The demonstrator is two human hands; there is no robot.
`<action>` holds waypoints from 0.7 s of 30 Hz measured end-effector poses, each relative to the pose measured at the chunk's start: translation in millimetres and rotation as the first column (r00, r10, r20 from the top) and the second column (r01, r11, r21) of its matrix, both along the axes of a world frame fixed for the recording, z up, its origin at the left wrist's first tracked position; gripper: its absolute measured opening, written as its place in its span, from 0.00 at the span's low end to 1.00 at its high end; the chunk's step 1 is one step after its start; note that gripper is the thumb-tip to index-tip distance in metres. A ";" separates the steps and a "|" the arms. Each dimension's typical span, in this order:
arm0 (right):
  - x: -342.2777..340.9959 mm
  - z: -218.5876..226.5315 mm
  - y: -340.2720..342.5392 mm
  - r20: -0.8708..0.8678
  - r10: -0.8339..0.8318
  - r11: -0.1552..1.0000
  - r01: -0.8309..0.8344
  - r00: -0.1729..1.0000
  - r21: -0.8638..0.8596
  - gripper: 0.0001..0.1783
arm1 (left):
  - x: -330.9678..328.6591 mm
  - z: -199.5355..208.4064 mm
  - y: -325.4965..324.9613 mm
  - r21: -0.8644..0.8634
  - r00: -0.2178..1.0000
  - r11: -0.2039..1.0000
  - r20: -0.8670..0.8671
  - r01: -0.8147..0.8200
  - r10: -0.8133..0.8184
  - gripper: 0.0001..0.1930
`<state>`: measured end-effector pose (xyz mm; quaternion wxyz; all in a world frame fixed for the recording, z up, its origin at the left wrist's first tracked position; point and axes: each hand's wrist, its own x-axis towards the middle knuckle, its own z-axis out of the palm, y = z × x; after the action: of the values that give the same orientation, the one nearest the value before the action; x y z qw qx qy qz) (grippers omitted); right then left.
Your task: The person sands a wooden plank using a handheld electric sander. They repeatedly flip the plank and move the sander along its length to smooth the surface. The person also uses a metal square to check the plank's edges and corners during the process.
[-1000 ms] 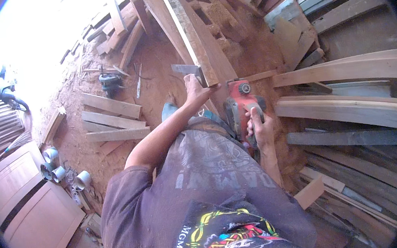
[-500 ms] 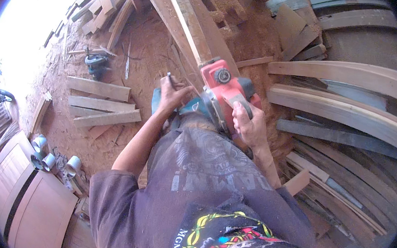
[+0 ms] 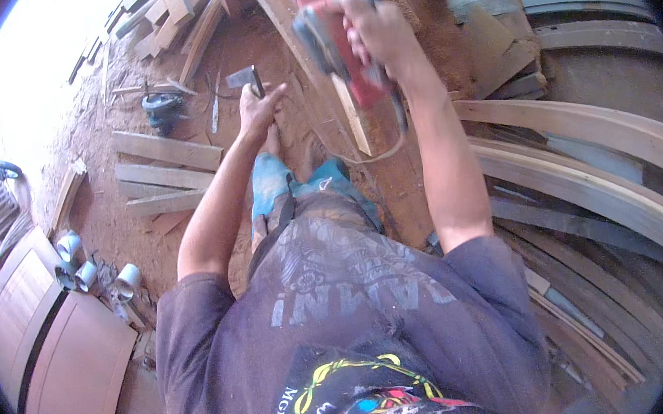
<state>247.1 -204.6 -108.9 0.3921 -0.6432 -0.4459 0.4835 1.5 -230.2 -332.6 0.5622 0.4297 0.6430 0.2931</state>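
My right hand [image 3: 383, 33] is wrapped round the handle of a red electric planer [image 3: 318, 2], which is blurred by motion. The planer is over the far part of a narrow pale wooden strip [image 3: 353, 121], and the strip's near end shows below it. I cannot tell whether the planer's base touches the wood. A dark power cord [image 3: 401, 120] trails from the planer's near end. To the left, my left hand [image 3: 257, 112] grips what looks like a small try square [image 3: 241, 78], with a flat grey blade and a black stock, held up above the ground.
Several short boards [image 3: 165, 173] lie on the reddish ground at left, near a teal power tool [image 3: 165, 107]. White cups [image 3: 127, 281] and wooden panels [image 3: 74, 351] are at lower left. Long curved timbers [image 3: 582, 159] are stacked along the right.
My right hand has carried the planer forward, away from my body, along the wooden strip, uncovering its near end. My left hand has moved forward and left with the square, whose blade now shows.
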 end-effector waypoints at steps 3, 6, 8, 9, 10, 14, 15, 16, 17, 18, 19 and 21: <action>0.5 2.6 -89.2 0.055 -0.036 0.996 0.040 0.998 -0.075 0.32 | 19.7 -4.0 40.0 -0.061 0.994 0.993 0.063 0.098 -0.094 0.27; 7.6 4.9 -219.6 0.039 -0.122 0.969 0.128 0.992 -0.210 0.25 | 46.7 -21.2 65.8 -0.093 0.985 0.991 0.156 0.092 -0.077 0.25; 6.0 9.9 -283.4 0.093 -0.178 0.936 0.198 0.980 -0.292 0.22 | 56.3 -20.2 75.9 -0.118 0.975 0.980 0.179 0.157 -0.135 0.24; 2.5 13.4 -293.9 0.098 -0.214 0.917 0.234 0.972 -0.322 0.22 | 59.4 -14.7 75.2 -0.116 0.971 0.979 0.191 0.170 -0.146 0.23; 3.2 12.7 -288.3 0.087 -0.227 0.910 0.243 0.970 -0.335 0.21 | 61.4 -9.7 74.3 -0.105 0.968 0.979 0.199 0.174 -0.151 0.23; -0.8 19.1 -229.8 0.062 -0.234 0.901 0.240 0.970 -0.361 0.22 | 62.9 -32.9 68.6 -0.080 0.982 0.987 0.142 0.138 -0.125 0.23; -4.2 18.4 -206.8 0.061 -0.240 0.901 0.245 0.969 -0.358 0.22 | 65.5 -31.0 74.1 -0.079 0.986 0.988 0.111 0.134 -0.125 0.24; -5.7 14.2 -184.4 0.044 -0.232 0.918 0.234 0.972 -0.321 0.25 | 64.4 -28.7 72.8 -0.112 0.975 0.974 0.135 0.195 -0.179 0.26; -6.8 11.1 -157.5 0.028 -0.205 0.931 0.203 0.978 -0.304 0.25 | 62.1 -51.6 69.0 -0.001 0.978 0.992 0.167 0.126 -0.124 0.27; -6.4 5.4 -131.0 0.017 -0.201 0.937 0.197 0.979 -0.287 0.25 | 66.7 -48.0 71.6 -0.042 0.990 0.991 0.073 0.123 -0.120 0.28; -6.6 1.5 -99.8 0.035 -0.178 0.952 0.181 0.983 -0.245 0.25 | 69.9 -41.0 66.6 -0.086 0.993 0.990 -0.026 0.115 -0.117 0.28; -11.4 3.6 -18.9 0.007 -0.099 0.989 0.099 0.995 -0.106 0.29 | 69.8 -31.4 66.1 -0.162 0.993 0.979 0.028 0.121 -0.118 0.31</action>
<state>235.7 -223.6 -105.3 0.3805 -0.6850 -0.3875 0.4857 71.3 -164.2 -364.0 0.6179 0.4173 0.6327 0.2092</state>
